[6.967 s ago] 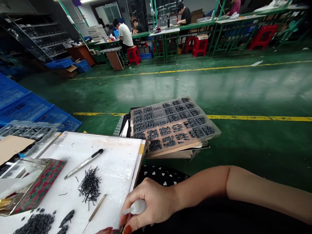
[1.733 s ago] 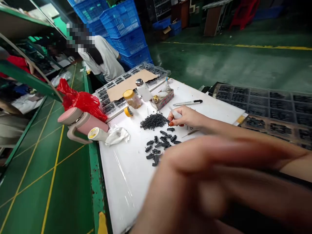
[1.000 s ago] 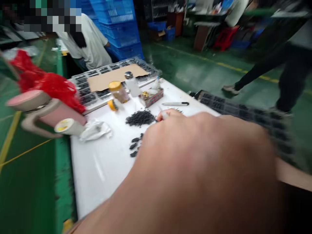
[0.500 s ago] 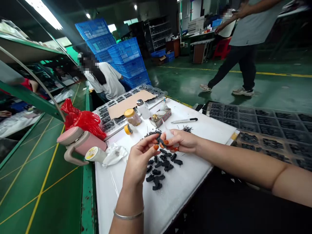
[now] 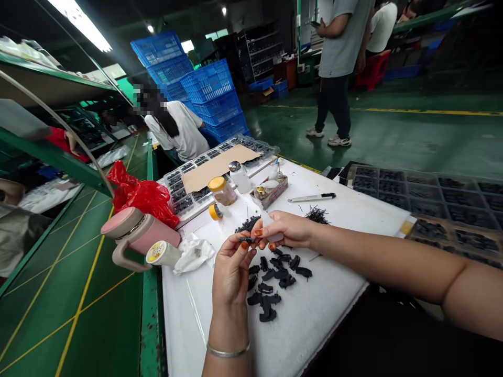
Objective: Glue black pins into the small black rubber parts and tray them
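The left hand pinches a black part above the white worktop, its long axis roughly crosswise, toward the right hand; the right, as I see it, grips a white bottle, fingertips beside the part; contact cannot be told.

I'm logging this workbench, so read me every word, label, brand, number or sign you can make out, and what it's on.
No text can be read.
White container: marks on its end, too small to read.
Blue crates: any lettering is too blurred.
Held black part: no lettering visible.
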The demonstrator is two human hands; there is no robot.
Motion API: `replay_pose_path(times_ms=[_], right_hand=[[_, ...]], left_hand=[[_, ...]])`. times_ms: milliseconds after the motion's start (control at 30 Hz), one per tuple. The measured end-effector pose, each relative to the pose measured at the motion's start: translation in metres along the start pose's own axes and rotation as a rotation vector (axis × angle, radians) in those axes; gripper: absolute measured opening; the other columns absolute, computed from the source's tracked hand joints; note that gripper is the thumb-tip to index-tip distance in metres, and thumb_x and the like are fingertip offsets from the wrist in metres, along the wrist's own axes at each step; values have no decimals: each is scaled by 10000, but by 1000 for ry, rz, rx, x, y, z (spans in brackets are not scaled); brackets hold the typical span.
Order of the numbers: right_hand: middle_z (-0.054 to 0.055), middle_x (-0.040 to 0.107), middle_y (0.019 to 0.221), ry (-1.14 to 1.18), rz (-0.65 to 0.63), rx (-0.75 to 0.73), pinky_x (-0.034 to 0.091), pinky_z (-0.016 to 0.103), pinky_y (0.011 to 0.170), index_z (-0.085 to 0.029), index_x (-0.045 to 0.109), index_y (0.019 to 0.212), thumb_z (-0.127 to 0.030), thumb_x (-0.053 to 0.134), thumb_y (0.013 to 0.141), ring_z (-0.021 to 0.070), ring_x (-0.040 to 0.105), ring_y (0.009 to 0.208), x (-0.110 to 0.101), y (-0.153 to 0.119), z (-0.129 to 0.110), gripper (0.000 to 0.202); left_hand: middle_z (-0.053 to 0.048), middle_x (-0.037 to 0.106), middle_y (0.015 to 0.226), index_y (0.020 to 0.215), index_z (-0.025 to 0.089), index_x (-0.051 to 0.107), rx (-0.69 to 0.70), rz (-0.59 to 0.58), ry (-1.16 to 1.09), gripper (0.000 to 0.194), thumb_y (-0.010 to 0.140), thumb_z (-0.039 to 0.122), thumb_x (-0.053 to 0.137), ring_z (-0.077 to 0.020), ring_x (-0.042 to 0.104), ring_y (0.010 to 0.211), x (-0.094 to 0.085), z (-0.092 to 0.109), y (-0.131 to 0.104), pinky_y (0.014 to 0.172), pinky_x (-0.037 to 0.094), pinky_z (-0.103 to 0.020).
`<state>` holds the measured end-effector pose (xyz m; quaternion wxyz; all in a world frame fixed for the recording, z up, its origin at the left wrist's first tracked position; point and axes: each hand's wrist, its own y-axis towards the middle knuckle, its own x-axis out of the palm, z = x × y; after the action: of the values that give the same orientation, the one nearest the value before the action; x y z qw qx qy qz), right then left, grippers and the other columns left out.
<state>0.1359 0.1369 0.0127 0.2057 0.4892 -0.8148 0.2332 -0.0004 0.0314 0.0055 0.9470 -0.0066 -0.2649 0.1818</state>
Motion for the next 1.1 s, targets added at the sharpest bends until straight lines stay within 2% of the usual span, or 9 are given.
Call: replay_pose_path(times_ms=[67,167,367,500,600,667,767,900,1100], right_hand=[[74,676,767,-12,-10,-17,457,132,490,-92,656,828,-216,725,685,119,656,684,-6,0,1,202],[108,692,886,-8,9,-58,457,142,520,-93,661,864,-226,713,699,140,670,759,-14,-3,1,218],[92,707,907,-153,57,-168,468,182,560,-110,656,856,-117,708,625,165,673,806,-16,-4,3,237],[105,709,928,-197,82,-200,495,211,588,-99,665,884,-69,645,613,205,673,888,-13,-3,4,273],[109,696,1036,-123,54,-179,526,295,792,-108,651,999,6,563,542,228,638,1027,-10,-2,5,479],[109,657,1151,-81,31,-179,460,350,968,-119,624,1078,36,507,492,223,599,1108,-10,-1,5,617],[122,573,1281,-107,-2,-195,358,397,1079,-131,555,1198,38,483,481,228,535,1199,-9,-1,7,740],[121,486,1372,-302,-78,-294,315,418,1105,-144,450,1331,1,469,547,234,438,1288,-7,-5,11,798],[51,448,1408,-974,-35,-551,302,394,1116,-217,380,1412,-24,432,668,218,408,1310,3,-20,22,771]], left_hand=[[-34,672,916,817,168,659,0,47,-18,208,657,178,792,-143,638,822,-5,0,-2,645,543,-188],[-44,673,887,828,162,640,22,80,-33,199,678,168,771,-138,639,808,-6,1,-4,620,536,-169],[-46,658,831,849,153,626,-28,91,2,226,669,165,762,-110,622,699,-2,1,-4,585,524,-154],[-32,633,803,915,172,630,-11,111,75,259,678,190,733,-100,592,664,2,-1,-6,571,518,-159],[-22,598,781,964,168,639,-2,115,187,296,678,214,699,-98,556,641,5,-3,-9,543,513,-169],[-14,577,779,977,170,645,13,121,265,305,679,229,676,-100,536,638,5,-3,-10,541,516,-183],[-7,555,760,929,172,654,40,119,344,256,688,256,664,-106,522,649,2,-3,-8,545,516,-193],[8,523,668,848,147,651,30,102,415,257,681,330,718,-93,492,568,-3,-5,-4,494,495,-186],[0,518,577,822,97,669,-14,102,409,390,655,444,723,-78,457,445,-8,-12,-4,430,466,-198]])
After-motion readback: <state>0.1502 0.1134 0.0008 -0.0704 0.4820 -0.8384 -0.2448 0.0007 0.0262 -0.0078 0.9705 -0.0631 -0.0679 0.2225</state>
